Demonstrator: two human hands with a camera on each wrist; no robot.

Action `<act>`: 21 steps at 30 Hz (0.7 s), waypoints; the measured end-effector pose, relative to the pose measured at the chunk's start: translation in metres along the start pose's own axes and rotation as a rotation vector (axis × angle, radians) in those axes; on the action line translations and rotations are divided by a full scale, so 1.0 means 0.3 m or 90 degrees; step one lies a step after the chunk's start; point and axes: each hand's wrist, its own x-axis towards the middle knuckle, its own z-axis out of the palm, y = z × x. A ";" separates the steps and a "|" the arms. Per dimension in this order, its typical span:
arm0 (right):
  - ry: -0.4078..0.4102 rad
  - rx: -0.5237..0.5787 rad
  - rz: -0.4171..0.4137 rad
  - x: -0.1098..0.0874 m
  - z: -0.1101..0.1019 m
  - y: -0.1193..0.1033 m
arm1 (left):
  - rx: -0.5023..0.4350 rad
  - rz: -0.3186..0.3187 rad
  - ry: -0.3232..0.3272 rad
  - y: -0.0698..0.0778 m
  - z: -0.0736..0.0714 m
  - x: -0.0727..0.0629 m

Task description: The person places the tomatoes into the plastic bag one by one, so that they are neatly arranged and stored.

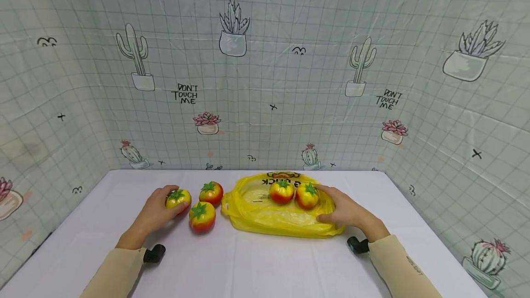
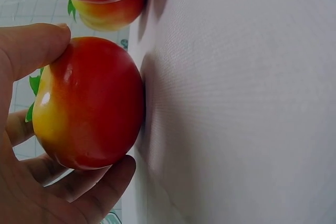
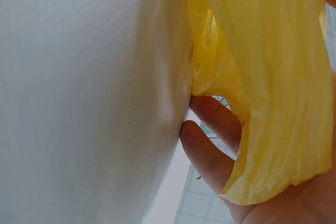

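On the table's left side my left hand holds a red-and-yellow tomato with a green star-shaped top, thumb on one side and fingers on the other. Two more tomatoes stand just right of it, one nearer and one farther. A yellow plastic bag lies flat, with a left tomato and a right tomato on it. At the bag's right end my right hand is spread, fingertips beside the right tomato. In the right wrist view, yellow plastic covers part of the palm.
A white cloth covers the table. Grid-patterned sheets with printed cacti hang behind and at both sides. Black wrist-worn pieces show at the left cuff and the right cuff.
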 end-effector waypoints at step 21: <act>0.008 -0.009 -0.011 0.004 0.007 0.013 | -0.002 -0.006 0.007 0.008 -0.006 0.001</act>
